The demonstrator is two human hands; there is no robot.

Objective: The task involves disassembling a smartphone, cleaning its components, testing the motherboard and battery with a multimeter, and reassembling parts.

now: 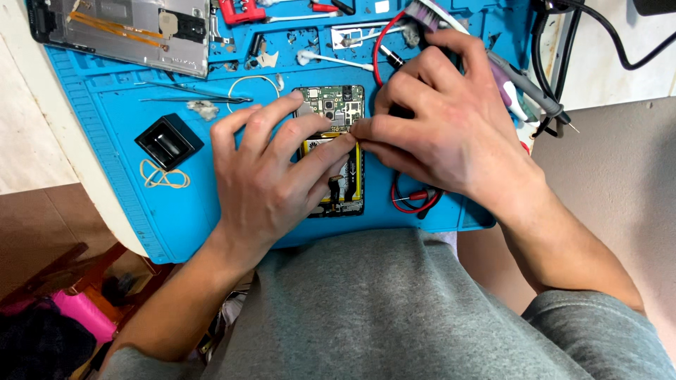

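Our left hand (pixel 271 176) lies flat, fingers spread, pinning the opened phone (pixel 336 151); our right hand (pixel 440 119) pinches something tiny at twelve o'clock of the battery (pixel 355 172). A slip could, we judge, tear a connector or puncture it.

White-topped desk (pixel 28 151) with a pale speckled surface runs across the upper part of the view, its edge slanting down on the left, with a bright blue rubber work mat (pixel 141 211) laid on it. Lower left, under the desk edge, brown floor (pixel 35 232) with dark brown wooden furniture legs (pixel 63 271), a bright pink object (pixel 84 313) and dark clutter, too dim to tell more. On the right a plain grey-brown flat surface (pixel 620 183) meets the white top; light is even and soft, no hard shadows.
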